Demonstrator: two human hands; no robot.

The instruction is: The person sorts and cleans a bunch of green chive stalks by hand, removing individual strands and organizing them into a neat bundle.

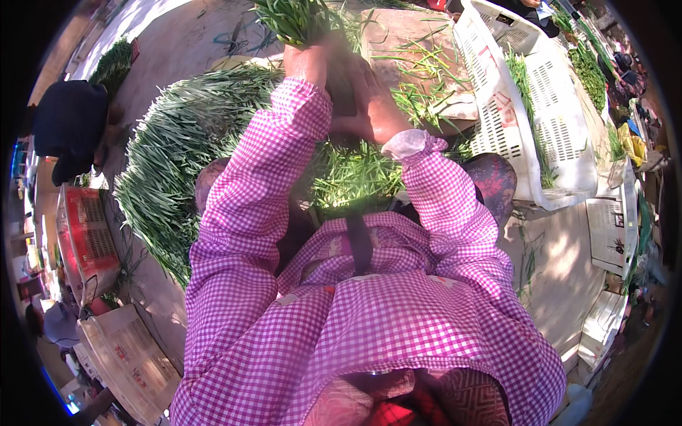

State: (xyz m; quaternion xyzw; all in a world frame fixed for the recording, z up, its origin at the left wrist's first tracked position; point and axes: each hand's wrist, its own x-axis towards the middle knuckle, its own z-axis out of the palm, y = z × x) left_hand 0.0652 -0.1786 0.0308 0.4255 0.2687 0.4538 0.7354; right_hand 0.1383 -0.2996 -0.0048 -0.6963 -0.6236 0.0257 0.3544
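Note:
My left hand is closed round a bunch of garlic chives at the top middle, its green leaf ends sticking out beyond the fingers. Close beside it on the right is my right hand, fingers stretched out and thumb apart, against the blurred dark lower part of the bunch. I cannot tell how firmly it touches. Loose green cuttings lie below the hands, between my knees. To the left spreads a big heap of garlic chives, stems pointing outward.
A flat board with scattered leaves lies ahead right. Beside it stands a white plastic crate with some greens. At left are a red crate, a pale crate and a bent-over person in dark clothes. More white crates line the right.

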